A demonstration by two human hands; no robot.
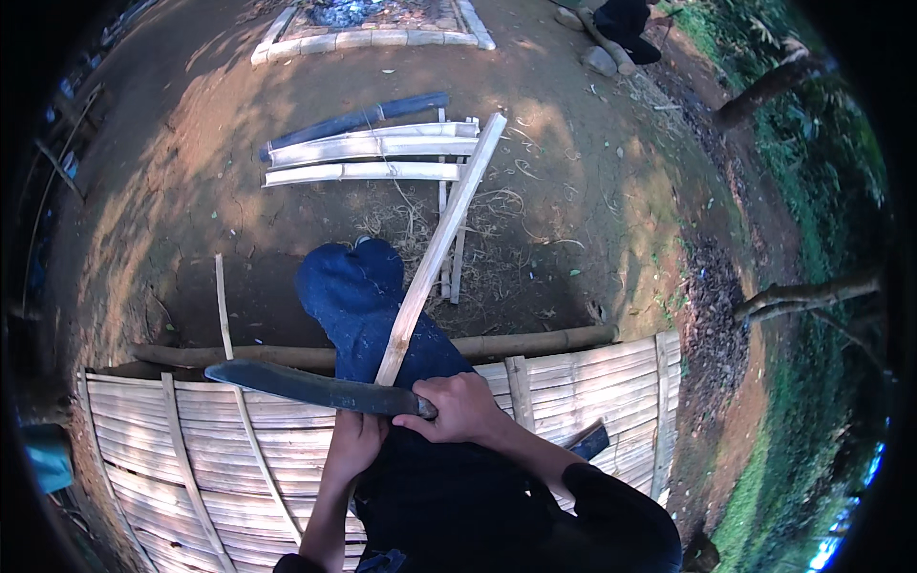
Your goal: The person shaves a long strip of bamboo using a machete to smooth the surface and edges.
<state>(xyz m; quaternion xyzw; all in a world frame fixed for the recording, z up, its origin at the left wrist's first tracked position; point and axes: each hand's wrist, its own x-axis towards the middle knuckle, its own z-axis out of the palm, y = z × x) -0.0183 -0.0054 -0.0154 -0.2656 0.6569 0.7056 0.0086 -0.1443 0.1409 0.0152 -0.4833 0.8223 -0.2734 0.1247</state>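
My right hand (457, 406) is closed round the handle of a machete (315, 390), whose dark, broad blade points left across my lap. Just below the blade, my left hand (357, 444) is closed at the lower end of a long split bamboo slat (441, 253); the blade covers its fingertips and that end. Pale and straight, the slat slants away up and to the right. The blade crosses it close to my left hand. Under it are my legs in blue trousers (368, 286).
I am on a slatted bamboo platform (592, 382) edged by a bamboo pole (535, 341). A dark flat piece (589, 440) lies by my right arm. Split bamboo lengths (373, 148) lie ahead among shavings (401, 224). Farther off are a framed ash pit (373, 43) and another person (626, 24).
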